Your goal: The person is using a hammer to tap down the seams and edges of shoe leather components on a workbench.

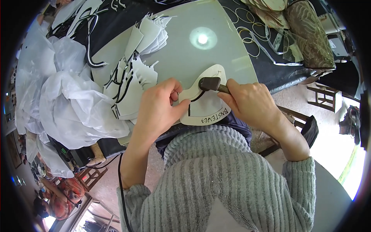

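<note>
My left hand (158, 106) presses down on the left edge of a cream, shoe-part-shaped card template (206, 108) lying on a grey-green work board (181, 58). My right hand (253, 102) grips a dark hammer-like tool (210, 83), whose head rests on the template's upper middle. A thin black strip (198, 96) curves under the tool head, between my two hands. Handwriting runs along the template's near edge.
Stacks of white cut pieces with black edging (133, 81) lie left of the template, more (150, 34) behind them. Crumpled clear plastic (65, 96) fills the left. Loose strips and rubber bands (255, 33) lie at the back right beside a patterned roll (311, 34). Wooden chair (324, 98) at the right.
</note>
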Action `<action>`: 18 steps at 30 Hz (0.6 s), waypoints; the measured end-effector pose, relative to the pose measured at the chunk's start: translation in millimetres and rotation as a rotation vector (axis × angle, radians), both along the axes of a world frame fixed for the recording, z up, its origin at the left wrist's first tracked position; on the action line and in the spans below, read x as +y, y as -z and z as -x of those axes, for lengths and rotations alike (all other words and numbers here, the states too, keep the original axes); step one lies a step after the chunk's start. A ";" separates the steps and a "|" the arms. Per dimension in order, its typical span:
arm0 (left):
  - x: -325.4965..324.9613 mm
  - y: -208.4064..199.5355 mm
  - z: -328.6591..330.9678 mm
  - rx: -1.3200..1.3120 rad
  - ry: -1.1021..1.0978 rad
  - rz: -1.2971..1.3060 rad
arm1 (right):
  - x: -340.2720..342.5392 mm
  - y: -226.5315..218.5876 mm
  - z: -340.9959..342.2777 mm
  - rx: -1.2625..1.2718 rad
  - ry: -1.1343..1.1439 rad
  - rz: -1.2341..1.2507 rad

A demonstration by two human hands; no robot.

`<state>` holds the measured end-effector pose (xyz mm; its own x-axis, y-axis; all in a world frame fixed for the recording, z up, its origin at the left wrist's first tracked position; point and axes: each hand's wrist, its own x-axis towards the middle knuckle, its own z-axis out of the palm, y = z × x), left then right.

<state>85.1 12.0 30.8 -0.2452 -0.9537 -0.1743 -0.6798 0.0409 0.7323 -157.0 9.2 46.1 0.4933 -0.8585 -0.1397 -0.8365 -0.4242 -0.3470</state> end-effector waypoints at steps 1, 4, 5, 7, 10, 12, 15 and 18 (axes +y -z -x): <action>0.6 0.4 0.5 -0.012 0.000 0.021 | -0.1 -0.3 -0.5 -0.001 0.000 -0.002; 1.0 2.0 1.9 -0.030 -0.001 0.051 | 0.1 -0.8 -0.9 -0.008 0.006 -0.012; 1.3 2.5 2.1 -0.038 -0.002 0.063 | 0.3 -0.6 -0.6 -0.011 0.002 -0.005; 1.2 3.6 1.9 -0.023 0.001 0.060 | 0.5 -0.4 -0.1 -0.014 0.002 0.004; 1.6 8.6 -2.4 0.046 -0.012 0.023 | 1.6 -0.2 0.2 0.001 0.011 -0.023; 0.8 8.2 -2.5 0.102 -0.025 -0.013 | 2.1 0.2 -0.3 -0.024 0.017 -0.020; -1.3 3.3 -0.1 0.020 0.014 0.017 | 2.0 0.6 -0.5 -0.038 0.017 -0.013; -3.0 3.1 1.4 -0.050 0.020 0.019 | 3.1 0.5 0.4 -0.048 0.021 -0.027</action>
